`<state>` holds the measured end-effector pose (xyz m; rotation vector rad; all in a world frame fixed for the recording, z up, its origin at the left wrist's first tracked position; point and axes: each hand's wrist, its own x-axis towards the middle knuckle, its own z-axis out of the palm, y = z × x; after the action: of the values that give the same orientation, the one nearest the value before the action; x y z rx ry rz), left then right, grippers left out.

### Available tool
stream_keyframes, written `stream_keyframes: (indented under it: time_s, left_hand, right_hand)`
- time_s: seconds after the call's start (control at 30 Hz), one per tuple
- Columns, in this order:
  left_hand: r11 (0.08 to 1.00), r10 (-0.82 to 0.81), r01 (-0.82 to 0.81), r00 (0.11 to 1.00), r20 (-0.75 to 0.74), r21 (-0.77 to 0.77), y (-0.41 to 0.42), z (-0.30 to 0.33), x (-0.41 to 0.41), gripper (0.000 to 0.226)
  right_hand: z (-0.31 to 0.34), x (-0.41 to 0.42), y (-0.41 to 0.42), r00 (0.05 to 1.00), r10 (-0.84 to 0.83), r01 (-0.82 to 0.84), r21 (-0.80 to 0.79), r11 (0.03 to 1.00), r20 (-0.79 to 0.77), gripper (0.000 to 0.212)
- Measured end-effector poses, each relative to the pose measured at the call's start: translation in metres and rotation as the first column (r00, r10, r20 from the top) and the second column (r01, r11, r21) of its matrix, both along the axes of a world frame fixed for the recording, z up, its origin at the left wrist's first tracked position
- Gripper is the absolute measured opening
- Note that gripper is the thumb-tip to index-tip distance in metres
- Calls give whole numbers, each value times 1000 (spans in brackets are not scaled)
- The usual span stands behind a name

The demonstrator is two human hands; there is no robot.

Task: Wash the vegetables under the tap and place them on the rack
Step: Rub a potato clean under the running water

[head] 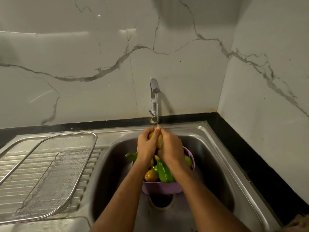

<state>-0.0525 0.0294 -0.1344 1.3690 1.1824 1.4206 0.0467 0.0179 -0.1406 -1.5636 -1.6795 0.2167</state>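
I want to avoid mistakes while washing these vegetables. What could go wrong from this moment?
1. The left hand and right hand both grip one wet yellowish vegetable under the running tap; it may slip and fall into the sink.
2. The purple bowl sits over the drain, piled with vegetables, so a dropped one could knock others out.
3. The mesh rack lies to the left, so the carry may drip water.

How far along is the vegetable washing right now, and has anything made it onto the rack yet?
Early on. Nothing done yet: the mesh rack on the drainboard holds no vegetables. In hand: the left hand and right hand hold a yellowish vegetable under the running tap. Left: the green and yellow vegetables in the purple colander in the sink.
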Motion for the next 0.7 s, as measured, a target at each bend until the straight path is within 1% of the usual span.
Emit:
stream_keyframes:
  time_s: [0.07, 0.13, 0.2, 0.27, 0.33, 0.4, 0.5, 0.53, 0.6, 0.7]
  left_hand:
    - [999, 34, -34, 999, -11, -24, 4, -3, 3, 21]
    - [997, 12, -13, 1000, -13, -77, 6, -4, 1, 30]
    - [995, 5, -11, 998, -66, -95, 8, -4, 0, 39]
    - [997, 14, -21, 995, -95, -75, 7, -4, -1, 34]
    - [997, 14, -17, 999, -32, -70, 6, -1, -1, 31]
    - [994, 4, -1, 999, 34, -109, 6, 2, -4, 36]
    - [993, 6, -6, 1000, 2, -114, 7, 0, -5, 52]
    - [994, 17, -18, 1000, -12, -106, 8, -2, -5, 56]
    - [996, 41, -41, 999, -4, -79, 8, -3, -5, 54]
    - [996, 42, -37, 998, 52, -82, 8, -5, -7, 50]
  right_hand:
    - [-1, -1, 0, 1000, 1, -1, -5, 1000, 7, 71]
    - [-2, -1, 2, 999, -4, 1, -63, 998, -37, 79]
    - [-1, -1, 5, 991, -9, -10, -143, 990, -135, 85]
    - [0, 0, 7, 961, 7, -58, -177, 982, -275, 83]
    - [2, 0, 7, 917, 50, -118, -149, 982, -395, 80]
    - [5, 2, 6, 869, 87, -162, -113, 980, -487, 83]
    - [6, 7, 7, 794, 196, -302, -93, 949, -576, 84]
    - [5, 8, 7, 761, 231, -351, -85, 932, -606, 81]
    - [6, 10, 5, 702, 269, -416, -73, 907, -659, 74]
    - [8, 8, 4, 574, 253, -477, -67, 876, -779, 61]
